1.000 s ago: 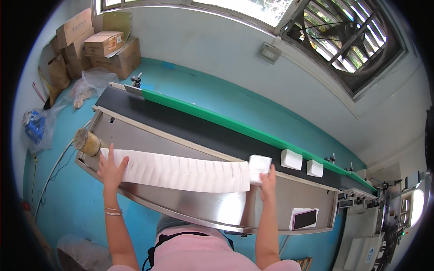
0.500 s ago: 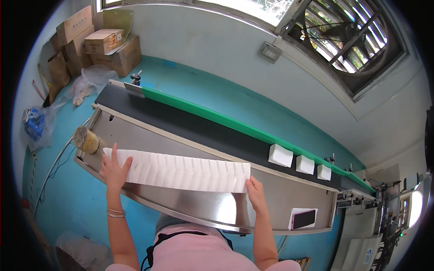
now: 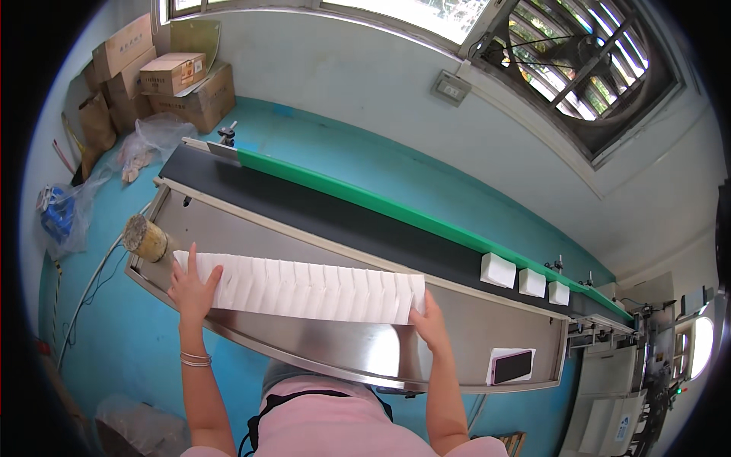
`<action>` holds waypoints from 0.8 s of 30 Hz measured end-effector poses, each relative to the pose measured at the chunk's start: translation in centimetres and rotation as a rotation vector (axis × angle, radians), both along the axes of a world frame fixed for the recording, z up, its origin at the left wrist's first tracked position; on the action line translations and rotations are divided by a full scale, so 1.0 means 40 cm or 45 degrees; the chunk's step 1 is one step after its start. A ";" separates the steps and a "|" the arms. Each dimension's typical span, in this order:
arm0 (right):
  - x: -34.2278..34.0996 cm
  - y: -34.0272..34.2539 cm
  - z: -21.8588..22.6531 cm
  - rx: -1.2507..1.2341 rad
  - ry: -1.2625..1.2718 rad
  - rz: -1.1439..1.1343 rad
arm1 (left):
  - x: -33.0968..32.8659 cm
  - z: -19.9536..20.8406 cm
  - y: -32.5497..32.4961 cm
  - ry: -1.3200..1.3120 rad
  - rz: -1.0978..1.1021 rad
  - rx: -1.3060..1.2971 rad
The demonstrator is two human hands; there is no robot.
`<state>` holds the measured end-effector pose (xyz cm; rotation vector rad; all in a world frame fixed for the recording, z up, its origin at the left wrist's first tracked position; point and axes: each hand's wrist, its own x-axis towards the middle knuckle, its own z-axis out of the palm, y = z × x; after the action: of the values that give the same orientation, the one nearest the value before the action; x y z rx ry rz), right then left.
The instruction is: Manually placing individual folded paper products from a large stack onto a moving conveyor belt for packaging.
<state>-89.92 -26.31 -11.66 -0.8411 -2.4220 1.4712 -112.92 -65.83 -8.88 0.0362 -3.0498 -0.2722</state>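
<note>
Stack point(image 3: 312, 289) near rail point(image 3: 320, 238), open tray point(image 3: 487, 327) rightward

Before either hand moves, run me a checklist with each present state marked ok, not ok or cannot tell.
1. Left hand touching the left end of the long row of white folded paper: ok.
2. Right hand touching its right end: ok.
3. Firmness of either grip: cannot tell.
4. Three white blocks spaced apart on the flat black conveyor belt: ok.
5. Rectangular dark-screened phone lying apart from the row: ok.
</note>
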 end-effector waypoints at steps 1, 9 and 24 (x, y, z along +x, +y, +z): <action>0.002 0.016 -0.014 0.032 0.033 0.018 | 0.002 0.003 0.000 0.002 0.001 0.000; -0.064 0.167 -0.037 -0.755 0.718 -0.865 | -0.002 0.004 0.001 0.035 -0.014 0.022; -0.027 -0.029 0.040 -0.267 0.018 -0.041 | 0.043 0.004 0.024 0.021 -0.039 -0.017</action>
<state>-91.00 -27.47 -10.04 -0.9022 -2.2605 1.7344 -111.18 -64.87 -8.72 -0.0129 -3.0377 -0.2528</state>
